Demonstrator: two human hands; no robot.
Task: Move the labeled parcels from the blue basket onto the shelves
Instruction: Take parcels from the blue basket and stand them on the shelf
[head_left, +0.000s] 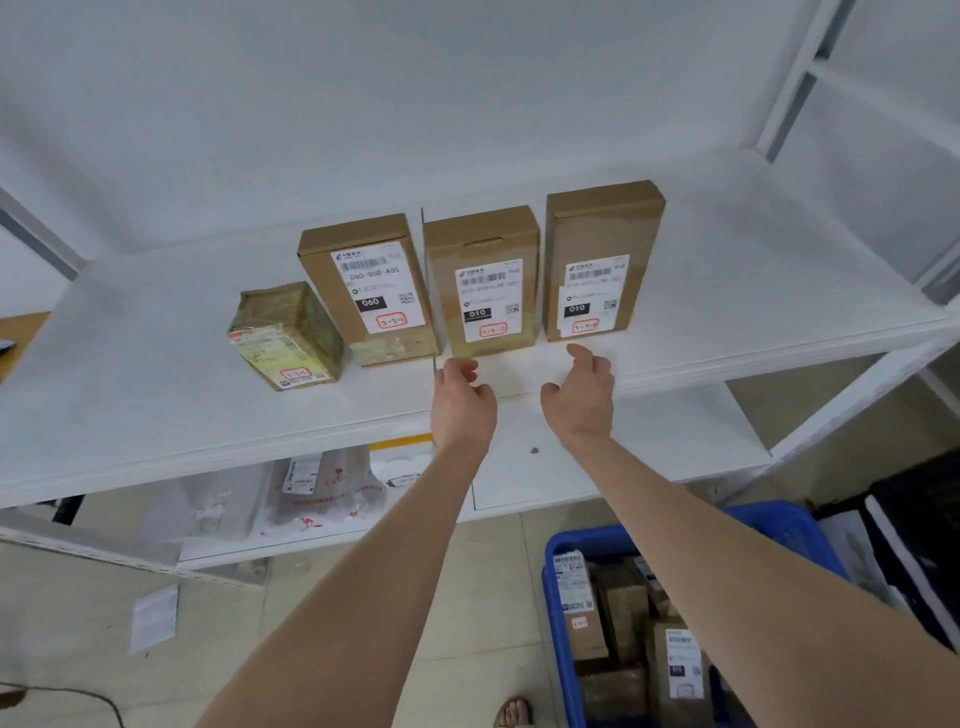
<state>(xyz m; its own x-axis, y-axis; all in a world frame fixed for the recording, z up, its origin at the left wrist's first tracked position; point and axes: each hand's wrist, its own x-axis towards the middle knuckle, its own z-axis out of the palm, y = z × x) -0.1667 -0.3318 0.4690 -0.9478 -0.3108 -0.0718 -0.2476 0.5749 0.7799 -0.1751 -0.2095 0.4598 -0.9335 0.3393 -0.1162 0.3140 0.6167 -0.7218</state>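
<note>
Three upright brown cardboard parcels with white labels stand in a row on the white shelf (156, 374): a left one (366, 288), a middle one (480, 280) and a right one (602, 257). A smaller taped parcel (285, 335) sits to their left. My left hand (462, 400) hovers just below the middle parcel, fingers loosely curled, holding nothing. My right hand (582, 389) is below the right parcel, fingers apart and empty. The blue basket (558, 556) on the floor at lower right holds several labeled parcels (576, 603).
The lower shelf (597, 467) carries plastic mailer bags (332, 493). White shelf uprights (800, 83) rise at the right. A black and white box (914, 545) stands right of the basket. A paper slip (153, 616) lies on the tiled floor, and a sandalled foot (514, 713) shows at the bottom.
</note>
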